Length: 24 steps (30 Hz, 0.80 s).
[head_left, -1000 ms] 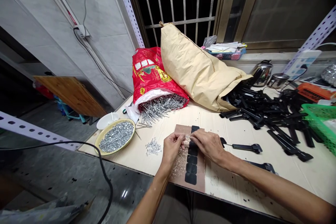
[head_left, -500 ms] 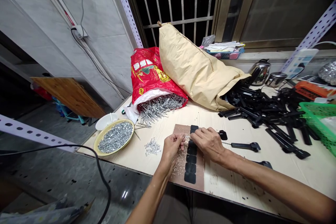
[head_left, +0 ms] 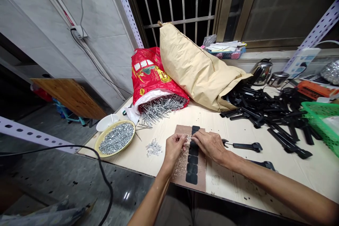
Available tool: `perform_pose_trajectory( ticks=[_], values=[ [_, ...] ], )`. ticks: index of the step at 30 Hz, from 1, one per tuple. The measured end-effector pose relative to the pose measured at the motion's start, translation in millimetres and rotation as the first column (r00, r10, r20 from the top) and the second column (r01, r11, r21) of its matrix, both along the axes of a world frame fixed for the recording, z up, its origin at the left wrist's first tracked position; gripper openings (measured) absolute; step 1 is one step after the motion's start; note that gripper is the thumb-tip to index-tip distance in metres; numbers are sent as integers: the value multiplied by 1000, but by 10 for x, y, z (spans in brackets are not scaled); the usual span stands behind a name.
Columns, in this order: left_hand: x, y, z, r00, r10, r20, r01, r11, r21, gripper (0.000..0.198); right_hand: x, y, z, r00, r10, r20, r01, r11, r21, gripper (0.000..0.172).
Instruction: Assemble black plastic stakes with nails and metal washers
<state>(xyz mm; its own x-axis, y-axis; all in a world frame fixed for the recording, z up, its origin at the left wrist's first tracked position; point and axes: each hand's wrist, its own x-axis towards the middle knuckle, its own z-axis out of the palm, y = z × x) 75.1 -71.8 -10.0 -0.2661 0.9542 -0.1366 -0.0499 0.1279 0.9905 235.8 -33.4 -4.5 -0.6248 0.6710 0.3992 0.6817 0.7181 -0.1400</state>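
My left hand (head_left: 173,150) is closed in a pinch over the brown board (head_left: 200,183), with a tiny pale, shiny piece at its fingertips that is too small to name. Close by on the right, my right hand (head_left: 212,144) is closed too, its fingertips meeting the same spot; what they grip is partly hidden. Under the hands, a column of black rounded-square pads (head_left: 192,168) runs along the board. Pale crumb-like bits (head_left: 180,164) lie left of the pads. Just beyond my right wrist rests a black-handled piece with a thin metal shaft (head_left: 245,146).
Left of the hands are a small heap of shiny washers (head_left: 154,148) and a yellow bowl of metal bits (head_left: 116,138). Behind lie a red bag (head_left: 148,74) spilling nails (head_left: 159,107) and a paper sack (head_left: 196,67). Black plastic parts (head_left: 254,106) and a green basket (head_left: 317,123) fill the right.
My right hand has shifted slightly down, its fingers drawn in lower at the fingertips. More of the black-handled piece's forked end shows beside the wrist. My left hand has barely moved.
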Motion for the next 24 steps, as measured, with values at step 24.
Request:
perform_pose_trajectory(
  ticks=[24],
  values=[
    [68, 25, -5, 927, -15, 375, 60, 993, -106, 37, 98, -5, 9, 995, 86, 44, -95, 962, 256, 20]
  ],
)
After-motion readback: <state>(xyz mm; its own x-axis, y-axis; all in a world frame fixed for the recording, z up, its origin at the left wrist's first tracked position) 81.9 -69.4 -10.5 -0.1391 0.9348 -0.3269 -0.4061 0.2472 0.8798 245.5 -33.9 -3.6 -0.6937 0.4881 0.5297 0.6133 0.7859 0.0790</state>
